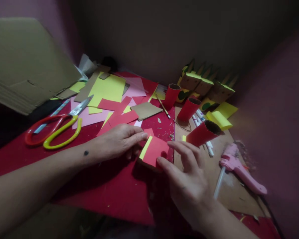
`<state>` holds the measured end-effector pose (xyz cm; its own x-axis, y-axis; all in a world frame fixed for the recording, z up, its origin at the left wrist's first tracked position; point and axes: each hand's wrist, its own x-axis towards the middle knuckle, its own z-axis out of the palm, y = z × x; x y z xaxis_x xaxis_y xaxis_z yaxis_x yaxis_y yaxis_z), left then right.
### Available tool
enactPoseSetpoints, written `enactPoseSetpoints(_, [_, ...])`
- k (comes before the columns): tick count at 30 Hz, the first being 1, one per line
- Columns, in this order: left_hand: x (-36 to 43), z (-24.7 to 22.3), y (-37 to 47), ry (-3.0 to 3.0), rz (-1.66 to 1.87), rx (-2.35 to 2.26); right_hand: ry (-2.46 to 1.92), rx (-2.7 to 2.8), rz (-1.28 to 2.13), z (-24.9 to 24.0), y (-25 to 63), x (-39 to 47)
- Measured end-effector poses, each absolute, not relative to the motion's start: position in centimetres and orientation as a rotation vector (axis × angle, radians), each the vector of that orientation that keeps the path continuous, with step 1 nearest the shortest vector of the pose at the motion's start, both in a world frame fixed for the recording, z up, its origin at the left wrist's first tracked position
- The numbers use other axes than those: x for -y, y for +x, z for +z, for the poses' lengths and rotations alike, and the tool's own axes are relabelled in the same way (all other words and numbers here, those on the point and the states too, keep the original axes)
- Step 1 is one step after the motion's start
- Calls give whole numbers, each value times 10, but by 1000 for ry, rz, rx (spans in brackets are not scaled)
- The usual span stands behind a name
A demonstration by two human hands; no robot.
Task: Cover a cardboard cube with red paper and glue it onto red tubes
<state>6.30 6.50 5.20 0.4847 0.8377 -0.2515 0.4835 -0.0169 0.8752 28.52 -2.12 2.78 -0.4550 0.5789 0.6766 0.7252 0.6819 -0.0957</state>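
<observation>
A small flat piece covered in red paper, with a yellow strip along its left edge and a dark red round spot near its right side, is held just over the red tabletop. Brown cardboard shows at its front edge. My left hand pinches its upper left corner, thumb on top and the other fingers partly hidden. On the right side, my right hand grips it between thumb and fingertips. Just beyond my right hand leans a red cardboard tube.
Large scissors with red and yellow handles lie left. Paper scraps and a pencil lie behind. Two more red tubes, markers, decorated boxes and a pink glue gun stand or lie right. A cardboard box is far left.
</observation>
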Motion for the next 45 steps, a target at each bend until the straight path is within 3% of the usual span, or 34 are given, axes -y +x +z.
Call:
enactPoseSetpoints(4, [-68, 51, 67, 1580, 393, -1213, -1098, 2154, 46, 27, 285, 25])
enactPoseSetpoints(13, [-69, 54, 55, 1795, 339, -1135, -1176, 2183, 325, 16, 288, 9])
enactPoseSetpoints(21, [-65, 55, 53, 1767, 200, -839, -1172, 2209, 477, 18, 292, 10])
enactPoseSetpoints(35, [-52, 44, 70, 1978, 325, -1061, -1163, 2209, 567, 21, 305, 6])
enactPoseSetpoints(45, [-54, 35, 70, 1930, 404, -1048, -1124, 2085, 809, 13, 311, 5])
